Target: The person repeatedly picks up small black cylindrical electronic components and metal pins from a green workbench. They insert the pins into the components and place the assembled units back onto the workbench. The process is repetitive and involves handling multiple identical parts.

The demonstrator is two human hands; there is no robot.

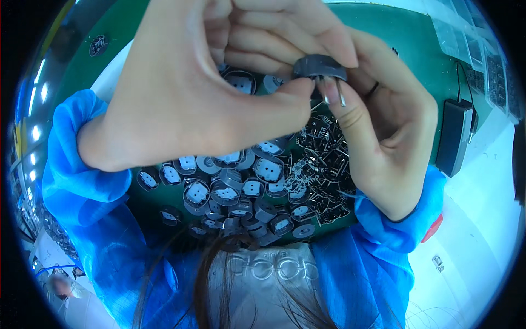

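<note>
The left hand and right hand are both gripping a dark grey round part, holding it above the green worktop. Seen edge-on, its long axis is running crosswise, dipping slightly to the right, while shiny metal prongs are pointing down toward the wearer. The rim is looking smooth and slightly glossy; the right thumb is pressing beside the prongs, partly hiding the underside.
</note>
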